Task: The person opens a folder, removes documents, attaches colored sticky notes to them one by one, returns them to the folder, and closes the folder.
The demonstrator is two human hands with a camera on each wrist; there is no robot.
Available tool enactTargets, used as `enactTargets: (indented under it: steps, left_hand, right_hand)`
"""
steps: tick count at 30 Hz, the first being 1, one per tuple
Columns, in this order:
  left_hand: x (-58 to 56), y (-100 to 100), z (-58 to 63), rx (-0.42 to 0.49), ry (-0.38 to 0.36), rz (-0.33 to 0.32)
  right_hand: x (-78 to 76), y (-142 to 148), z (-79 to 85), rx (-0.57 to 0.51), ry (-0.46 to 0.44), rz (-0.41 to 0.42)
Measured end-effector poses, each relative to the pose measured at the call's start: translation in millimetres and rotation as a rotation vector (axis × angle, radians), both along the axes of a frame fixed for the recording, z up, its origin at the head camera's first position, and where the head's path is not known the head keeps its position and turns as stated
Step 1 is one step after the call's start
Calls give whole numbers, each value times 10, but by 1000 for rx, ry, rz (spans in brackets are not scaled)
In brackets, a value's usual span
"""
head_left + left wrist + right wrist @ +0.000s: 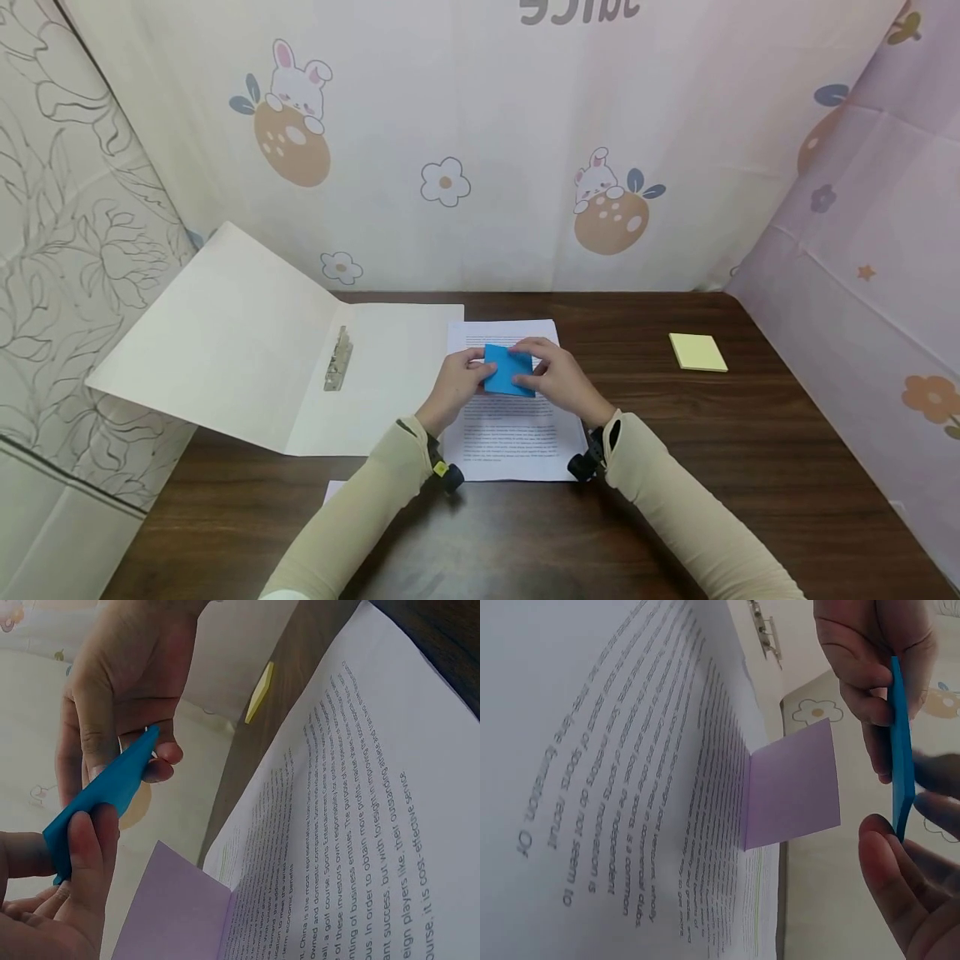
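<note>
Above a stack of printed sheets, a blue sticky-note pad is held between both hands. My left hand pinches its left edge between thumb and fingers, while my right hand pinches the right side. Seen edge-on in the right wrist view, the pad is thin and clear of the page. A purple sticky note stands up from the printed page below it, attached along one edge. The left wrist view also shows this purple note; in the head view it is hidden.
An open white folder with a metal clip lies left of the sheets, its cover raised against the wall. On the table's right is a yellow sticky-note pad. A paper corner shows beside the left sleeve. Patterned curtains surround the table.
</note>
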State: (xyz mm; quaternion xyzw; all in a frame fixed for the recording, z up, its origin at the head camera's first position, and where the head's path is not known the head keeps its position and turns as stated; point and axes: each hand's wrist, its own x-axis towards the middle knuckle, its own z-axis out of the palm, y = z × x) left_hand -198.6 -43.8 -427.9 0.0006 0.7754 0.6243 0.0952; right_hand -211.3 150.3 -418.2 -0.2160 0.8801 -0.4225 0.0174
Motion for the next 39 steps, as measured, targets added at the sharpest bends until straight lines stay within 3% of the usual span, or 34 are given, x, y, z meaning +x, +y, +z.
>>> enactTargets:
  steps: [6, 12, 33, 39]
  left_hand:
    - [2, -19, -17, -3, -25, -13]
    - [-2, -18, -28, 6, -36, -29]
    - [5, -34, -24, 73, -42, -42]
    - [14, -26, 0, 77, -62, -29]
  right_hand:
    - [28, -14, 4, 74, -19, 66]
    - [65, -29, 16, 124, -49, 80]
    - [66, -33, 11, 131, -44, 104]
    - [77, -27, 20, 108, 24, 96]
